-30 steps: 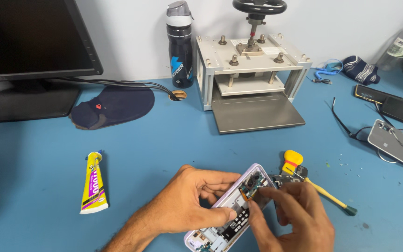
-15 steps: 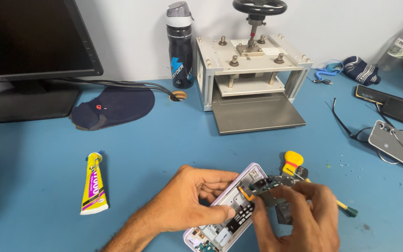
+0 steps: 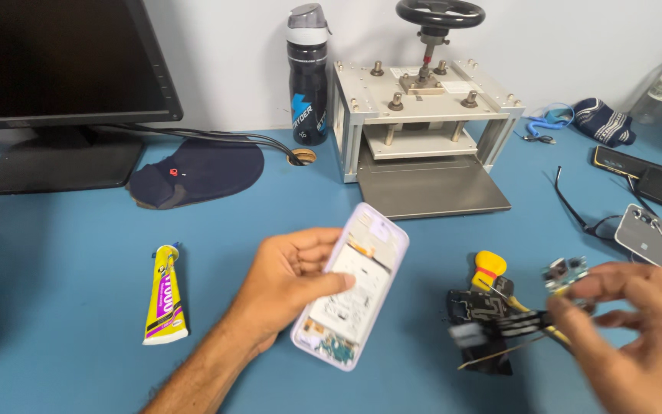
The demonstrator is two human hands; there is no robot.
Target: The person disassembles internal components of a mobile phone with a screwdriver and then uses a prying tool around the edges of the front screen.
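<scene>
Blue table (image 3: 78,368) bears a glue tube (image 3: 165,295); left hand (image 3: 285,284) grips an opened phone (image 3: 354,287), right hand (image 3: 637,337) pinches a camera module (image 3: 565,274) above black parts (image 3: 488,326).

Opened lilac phone (image 3: 358,287) tilted, innards up; small camera module (image 3: 565,274) pinched beside it.

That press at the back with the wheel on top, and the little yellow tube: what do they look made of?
The press looks like bare metal: matte silver-grey plates, posts and bolts, with a dark grey base plate. Its wheel is black, whether plastic or coated metal I cannot tell. The yellow tube looks like soft, creased metal or plastic.
</scene>
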